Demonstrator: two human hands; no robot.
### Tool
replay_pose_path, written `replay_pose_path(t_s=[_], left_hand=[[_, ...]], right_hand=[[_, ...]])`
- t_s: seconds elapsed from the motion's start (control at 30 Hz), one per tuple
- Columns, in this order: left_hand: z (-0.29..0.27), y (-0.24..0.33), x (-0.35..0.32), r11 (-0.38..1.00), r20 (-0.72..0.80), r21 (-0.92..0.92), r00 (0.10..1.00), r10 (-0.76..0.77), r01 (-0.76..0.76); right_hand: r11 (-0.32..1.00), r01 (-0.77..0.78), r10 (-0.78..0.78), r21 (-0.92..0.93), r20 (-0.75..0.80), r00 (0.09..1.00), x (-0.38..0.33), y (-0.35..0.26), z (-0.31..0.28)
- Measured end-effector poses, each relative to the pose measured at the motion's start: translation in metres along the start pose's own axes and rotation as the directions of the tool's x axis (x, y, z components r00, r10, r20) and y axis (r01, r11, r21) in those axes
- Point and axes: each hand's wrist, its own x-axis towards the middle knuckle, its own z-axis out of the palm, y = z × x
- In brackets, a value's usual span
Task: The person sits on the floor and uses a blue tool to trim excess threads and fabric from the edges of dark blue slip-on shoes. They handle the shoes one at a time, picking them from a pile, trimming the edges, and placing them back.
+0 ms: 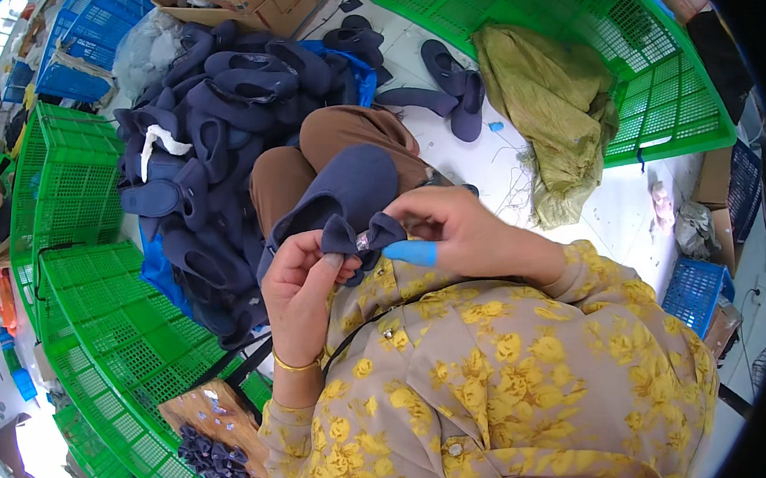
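Between both hands is a small navy fabric bow [339, 237] with a shiny, glittery band at its centre. My left hand [299, 279] pinches the bow's left side between thumb and fingers. On its right loop, my right hand [456, 232] closes its fingers; blue tape wraps its thumb. Just beyond the bow, a navy slipper [354, 182] rests across my lap with its toe pointing away to the right. Part of the slipper's near end is hidden behind my left hand.
A large heap of navy slippers [231, 97] lies ahead to the left, beside green crates [98, 294]. More bows [215, 458] sit by a wooden board [201, 409] at lower left. Right of my knees are loose slippers [461, 93], an olive sack [545, 103] and another green crate [666, 110].
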Motion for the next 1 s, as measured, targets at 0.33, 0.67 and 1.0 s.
replay_pose_path(t_s=[0.33, 0.67, 1.0], left_hand=[[0.006, -0.011, -0.008, 0.998, -0.044, -0.021, 0.997, -0.068, 0.067], [0.000, -0.004, -0.004, 0.709, 0.246, 0.660, 0.963, 0.107, -0.247], [-0.014, 0.007, -0.016, 0.982, 0.122, 0.186, 0.992, -0.005, -0.018]], right_hand=[[0.883, -0.056, 0.074, 0.466, -0.019, 0.997, 0.006, 0.012, 0.034], [0.947, 0.305, -0.305, -0.101, 0.017, 0.952, 0.017, 0.004, 0.013], [0.930, 0.330, -0.305, -0.163, 0.162, 0.939, -0.001, 0.012, 0.007]])
